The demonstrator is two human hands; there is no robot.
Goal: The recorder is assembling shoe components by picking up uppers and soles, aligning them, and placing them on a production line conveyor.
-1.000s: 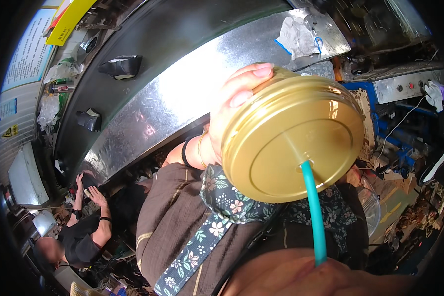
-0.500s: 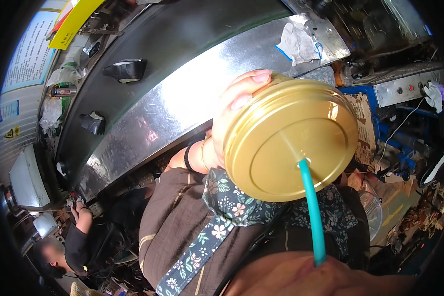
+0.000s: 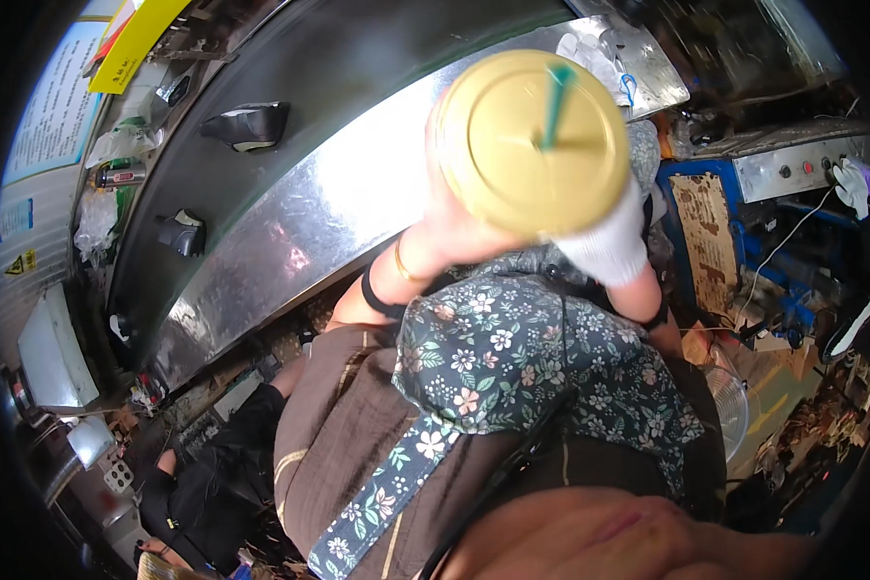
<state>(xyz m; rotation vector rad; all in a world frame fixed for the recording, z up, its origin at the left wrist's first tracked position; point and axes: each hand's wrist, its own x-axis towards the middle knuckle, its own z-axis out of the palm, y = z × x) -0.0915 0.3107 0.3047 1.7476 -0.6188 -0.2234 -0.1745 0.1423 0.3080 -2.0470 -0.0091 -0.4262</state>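
Observation:
A cup with a round gold lid (image 3: 532,188) is held up over the metal bench, its lid facing me. A teal straw (image 3: 556,101), blurred, sticks out of the middle of the lid. My left hand (image 3: 449,227), bare with a bracelet and a black band at the wrist, is wrapped round the cup's left side. My right hand (image 3: 604,237) wears a white knit glove and is against the cup's lower right. The lid hides its fingers, so its grip cannot be made out. The cup's body is hidden under the lid.
Beyond the shiny metal ledge (image 3: 232,280), a dark belt (image 3: 358,58) carries a black shoe (image 3: 246,126) and a smaller dark shoe piece (image 3: 182,232). A white glove (image 3: 590,63) lies behind the cup. A co-worker (image 3: 203,493) in black is at lower left; a blue-framed machine (image 3: 701,232) stands right.
The cup has moved up and away from me, and its straw now points up instead of toward the lower edge. My gloved right hand has come into view beside it. The co-worker has shifted posture.

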